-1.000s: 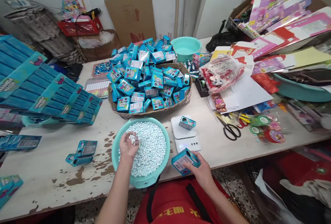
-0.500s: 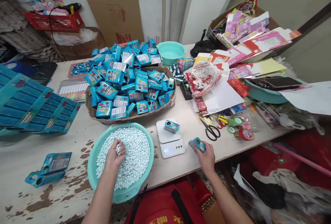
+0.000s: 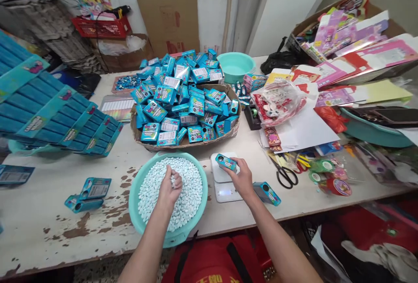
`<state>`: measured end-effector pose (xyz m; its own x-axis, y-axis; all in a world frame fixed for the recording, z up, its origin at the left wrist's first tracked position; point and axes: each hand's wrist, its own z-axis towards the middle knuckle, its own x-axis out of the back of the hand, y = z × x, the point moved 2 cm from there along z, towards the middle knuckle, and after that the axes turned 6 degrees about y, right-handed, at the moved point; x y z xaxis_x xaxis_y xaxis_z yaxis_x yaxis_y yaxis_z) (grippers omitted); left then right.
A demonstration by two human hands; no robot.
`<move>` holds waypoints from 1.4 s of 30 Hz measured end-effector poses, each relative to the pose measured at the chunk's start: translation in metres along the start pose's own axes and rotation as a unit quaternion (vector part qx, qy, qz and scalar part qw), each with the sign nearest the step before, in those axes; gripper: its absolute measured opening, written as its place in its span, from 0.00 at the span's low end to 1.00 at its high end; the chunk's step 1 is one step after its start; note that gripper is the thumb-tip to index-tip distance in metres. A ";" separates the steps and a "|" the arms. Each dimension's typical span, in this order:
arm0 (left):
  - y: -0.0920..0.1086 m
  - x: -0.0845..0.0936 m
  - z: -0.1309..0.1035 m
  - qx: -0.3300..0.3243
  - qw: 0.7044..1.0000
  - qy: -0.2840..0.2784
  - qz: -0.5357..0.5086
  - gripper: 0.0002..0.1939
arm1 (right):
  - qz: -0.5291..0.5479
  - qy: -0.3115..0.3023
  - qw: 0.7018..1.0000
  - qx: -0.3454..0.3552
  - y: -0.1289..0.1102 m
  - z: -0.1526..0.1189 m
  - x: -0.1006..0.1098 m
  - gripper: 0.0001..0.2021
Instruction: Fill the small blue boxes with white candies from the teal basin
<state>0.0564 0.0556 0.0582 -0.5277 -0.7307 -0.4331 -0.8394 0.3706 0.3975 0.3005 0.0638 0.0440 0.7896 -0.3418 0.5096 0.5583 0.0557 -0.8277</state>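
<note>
My left hand (image 3: pixel 170 186) is curled closed over the white candies (image 3: pixel 189 196) in a turquoise basin (image 3: pixel 134 200), with a few candies between its fingers. My right hand (image 3: pixel 242 177) grips a small blue box (image 3: pixel 226 162) by its end, over the white digital scale (image 3: pixel 225 192). Whether that box touches the scale's plate is unclear. Another blue box (image 3: pixel 267 193) with a round dark hole lies on the table just right of my right wrist.
A carton (image 3: pixel 183 146) heaped with blue boxes stands behind the basin. Black scissors (image 3: pixel 285 177) and tape rolls lie to the right. More blue boxes (image 3: pixel 94 188) are at the left, near a tilted stack of blue trays (image 3: pixel 62 113).
My right hand has let go of the box at the right and taken hold of the one on the scale. My left hand stays in the basin. The view has shifted left.
</note>
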 end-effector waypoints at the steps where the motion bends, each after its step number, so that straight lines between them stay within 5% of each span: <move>1: 0.001 -0.008 -0.010 -0.018 1.000 -0.025 0.002 0.18 | 0.008 -0.018 0.999 0.031 -0.016 -0.004 0.000 0.14; 6: 0.007 -0.045 -0.054 -0.216 0.969 -0.111 0.047 0.21 | 0.043 -0.119 0.986 0.110 -0.090 -0.033 -0.004 0.13; 10: 0.004 -0.047 -0.060 -0.356 0.920 -0.091 0.138 0.19 | 0.047 -0.134 0.983 0.117 -0.110 -0.044 -0.021 0.14; 14: 0.002 -0.038 -0.054 -0.389 0.907 -0.059 0.151 0.20 | 0.046 -0.138 0.984 0.102 -0.110 -0.047 -0.032 0.15; 20: 0.011 -0.043 -0.053 -0.348 0.928 -0.076 0.110 0.22 | 0.076 -0.126 0.987 0.065 -0.108 -0.048 -0.034 0.16; 24: 0.026 -0.025 -0.037 -0.371 0.903 -0.015 0.215 0.23 | 0.127 -0.112 0.986 -0.006 -0.090 -0.046 -0.016 0.15; 26: 0.032 -0.006 -0.021 -0.418 0.820 0.037 0.390 0.20 | 0.131 -0.077 0.987 -0.043 -0.070 -0.043 -0.001 0.14; 29: 0.033 0.025 0.003 -0.455 0.649 0.085 0.604 0.21 | 0.105 -0.017 0.991 -0.077 -0.032 -0.035 0.015 0.14; 31: 0.030 0.041 0.014 -0.463 0.594 0.095 0.651 0.25 | 0.091 0.008 0.992 -0.092 -0.005 -0.028 0.016 0.15; 38: 0.024 0.042 0.018 -0.457 0.598 0.036 0.657 0.21 | 0.103 0.015 0.988 -0.111 0.041 -0.015 -0.001 0.21; 42: 0.030 0.034 0.013 -0.450 0.608 0.059 0.651 0.21 | 0.063 0.059 0.993 -0.077 0.037 -0.023 0.032 0.25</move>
<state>0.0118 0.0492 0.0446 -0.6114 -0.2090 0.7632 0.7199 0.2537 0.6461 0.3407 0.0334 0.0241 0.8104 -0.4490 0.3764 0.4048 -0.0354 -0.9137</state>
